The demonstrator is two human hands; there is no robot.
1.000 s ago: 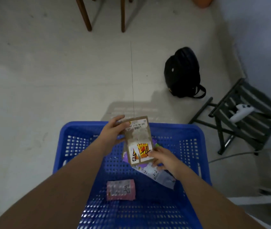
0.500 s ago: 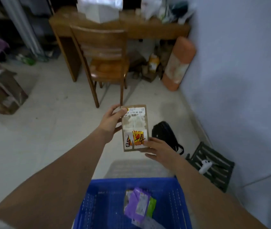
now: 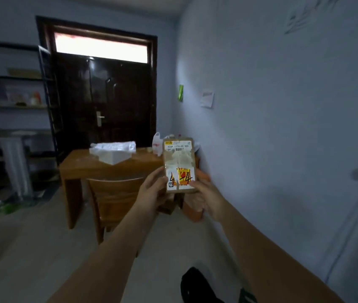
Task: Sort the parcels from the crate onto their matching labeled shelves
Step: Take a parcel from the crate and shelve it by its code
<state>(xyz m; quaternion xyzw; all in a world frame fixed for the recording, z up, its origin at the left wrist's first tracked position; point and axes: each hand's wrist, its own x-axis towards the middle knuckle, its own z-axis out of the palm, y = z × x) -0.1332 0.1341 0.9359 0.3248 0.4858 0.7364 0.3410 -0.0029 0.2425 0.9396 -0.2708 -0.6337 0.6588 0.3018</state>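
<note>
While both arms are reaching forward, the left hand (image 3: 152,189) and the right hand (image 3: 205,193) are gripping the lower part of a brown parcel (image 3: 179,165), fingers curled around its two sides. The parcel is standing upright in the air, in front of a wooden desk (image 3: 108,167) and chair (image 3: 112,197).

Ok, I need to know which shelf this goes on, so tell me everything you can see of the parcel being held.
The parcel is a flat, brown, cardboard-like rectangle, held upright, face to the camera. A white label with a barcode and small print crosses its top; a yellow-and-red sticker sits low, with "4-14" in black marker over it. The left hand grips its lower left edge, the right hand its lower right corner.
</note>
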